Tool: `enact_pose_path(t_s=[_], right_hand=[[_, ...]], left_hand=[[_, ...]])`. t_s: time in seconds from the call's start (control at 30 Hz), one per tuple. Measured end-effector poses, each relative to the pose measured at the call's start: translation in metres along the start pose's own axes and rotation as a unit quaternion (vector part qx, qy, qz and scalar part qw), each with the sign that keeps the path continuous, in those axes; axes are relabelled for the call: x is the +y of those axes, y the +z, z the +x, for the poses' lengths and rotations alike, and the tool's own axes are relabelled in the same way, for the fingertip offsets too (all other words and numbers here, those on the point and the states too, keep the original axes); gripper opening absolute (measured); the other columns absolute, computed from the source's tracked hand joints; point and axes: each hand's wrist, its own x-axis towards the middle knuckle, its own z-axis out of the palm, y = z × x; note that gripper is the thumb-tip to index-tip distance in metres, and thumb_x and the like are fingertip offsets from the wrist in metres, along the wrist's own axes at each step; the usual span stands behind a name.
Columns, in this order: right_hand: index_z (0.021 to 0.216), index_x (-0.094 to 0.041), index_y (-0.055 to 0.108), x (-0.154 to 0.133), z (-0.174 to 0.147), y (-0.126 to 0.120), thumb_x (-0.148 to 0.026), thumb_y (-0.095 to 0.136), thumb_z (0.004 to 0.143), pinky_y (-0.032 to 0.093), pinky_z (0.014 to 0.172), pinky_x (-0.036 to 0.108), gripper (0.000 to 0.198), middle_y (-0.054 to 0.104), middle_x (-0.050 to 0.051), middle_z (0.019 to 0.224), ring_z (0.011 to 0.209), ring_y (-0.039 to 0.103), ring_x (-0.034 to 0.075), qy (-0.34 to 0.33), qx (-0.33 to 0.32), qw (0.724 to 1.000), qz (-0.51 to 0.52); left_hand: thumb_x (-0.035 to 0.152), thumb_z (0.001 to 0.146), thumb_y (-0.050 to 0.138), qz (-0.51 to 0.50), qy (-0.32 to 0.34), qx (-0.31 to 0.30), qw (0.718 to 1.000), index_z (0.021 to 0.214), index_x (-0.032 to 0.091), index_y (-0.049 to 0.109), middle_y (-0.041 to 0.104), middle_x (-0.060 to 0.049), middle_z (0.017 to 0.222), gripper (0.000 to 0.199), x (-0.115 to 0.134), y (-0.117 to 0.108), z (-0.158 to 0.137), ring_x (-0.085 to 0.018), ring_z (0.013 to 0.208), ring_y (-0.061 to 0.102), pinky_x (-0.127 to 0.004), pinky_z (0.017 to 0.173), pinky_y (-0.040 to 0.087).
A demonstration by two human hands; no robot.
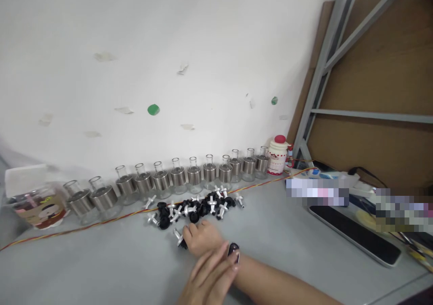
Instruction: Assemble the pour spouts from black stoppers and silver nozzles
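My right hand [204, 238] is closed low over the grey table, its forearm coming in from the lower right. A silver-and-black bottle stopper [178, 238] sticks out at its left side; the curled fingers partly hide it. My left hand [209, 275] reaches up from the bottom edge with its fingers stretched out. Its fingertips lie at the dark watch [233, 249] on my right wrist and hold nothing I can see. Just beyond the right hand lies a loose pile of black and silver stopper parts [194, 210].
A row of glass bottles with steel sleeves [161, 178] lines the white wall. A decorated container [43, 210] stands far left, a red-topped jar [278, 156] at the row's right end. A red-yellow cord [101, 221] crosses the table. A long black device [355, 235] lies right, near clutter.
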Motion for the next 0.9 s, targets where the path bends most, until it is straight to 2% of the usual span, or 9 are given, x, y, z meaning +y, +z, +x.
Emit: enact_pose_path(t_s=[0.1,0.27,0.33,0.47,0.57,0.73,0.9], right_hand=[[0.084,-0.012,0.055,0.000,0.000,0.000,-0.009,0.042,0.082,0.039,0.050,0.030,0.014,0.065,0.008,0.072,0.056,0.061,0.018,0.003,-0.004,1.000,0.004],[0.089,-0.011,0.053,0.001,-0.001,-0.005,-0.009,0.040,0.083,0.040,0.050,0.031,0.014,0.065,0.009,0.074,0.061,0.062,0.020,-0.013,-0.018,1.000,0.009],[0.089,-0.011,0.053,0.000,0.000,-0.005,-0.010,0.042,0.083,0.041,0.051,0.030,0.013,0.065,0.009,0.075,0.061,0.062,0.020,-0.009,-0.024,1.000,0.014],[0.087,-0.012,0.054,-0.003,0.002,-0.002,-0.013,0.047,0.081,0.043,0.055,0.031,0.010,0.066,0.007,0.074,0.060,0.062,0.019,0.011,-0.038,0.999,0.023],[0.088,-0.012,0.055,-0.004,0.003,-0.002,-0.012,0.046,0.081,0.043,0.056,0.032,0.012,0.066,0.008,0.075,0.061,0.062,0.020,0.019,-0.046,0.998,0.027],[0.091,-0.009,0.057,-0.003,0.002,-0.011,-0.010,0.045,0.081,0.043,0.054,0.032,0.015,0.067,0.009,0.078,0.062,0.064,0.021,0.019,-0.061,0.997,0.033],[0.090,-0.009,0.057,-0.003,0.002,-0.014,-0.010,0.048,0.080,0.041,0.054,0.031,0.014,0.067,0.009,0.078,0.062,0.064,0.020,0.024,-0.059,0.997,0.035]], left_hand=[[0.035,0.086,0.045,-0.019,-0.042,-0.017,0.999,0.135,0.015,0.021,0.049,-0.010,0.128,0.059,0.000,-0.004,0.000,-0.022,0.127,0.028,-0.035,0.101,0.032],[0.028,0.090,0.038,-0.044,-0.012,-0.047,0.998,0.136,0.017,0.020,0.050,-0.010,0.128,0.051,0.001,-0.003,-0.001,-0.021,0.127,0.029,-0.035,0.101,0.031],[0.029,0.089,0.040,-0.052,-0.025,-0.028,0.998,0.137,0.016,0.019,0.049,-0.011,0.129,0.054,0.001,-0.003,-0.002,-0.021,0.126,0.031,-0.034,0.100,0.032],[0.033,0.079,0.052,-0.067,-0.103,0.028,0.992,0.136,0.019,0.019,0.051,-0.012,0.127,0.067,0.000,-0.003,-0.001,-0.024,0.122,0.039,-0.036,0.096,0.037],[0.032,0.077,0.052,-0.072,-0.136,0.024,0.988,0.134,0.019,0.023,0.049,-0.014,0.128,0.065,0.001,-0.003,0.000,-0.027,0.120,0.042,-0.040,0.094,0.038],[0.035,0.081,0.052,-0.058,-0.094,-0.023,0.994,0.136,0.018,0.018,0.045,-0.014,0.131,0.067,0.002,-0.008,0.001,-0.024,0.124,0.036,-0.036,0.098,0.035],[0.036,0.082,0.050,-0.055,-0.091,-0.021,0.994,0.136,0.020,0.019,0.046,-0.012,0.131,0.065,0.001,-0.011,0.002,-0.023,0.123,0.037,-0.035,0.098,0.036]])
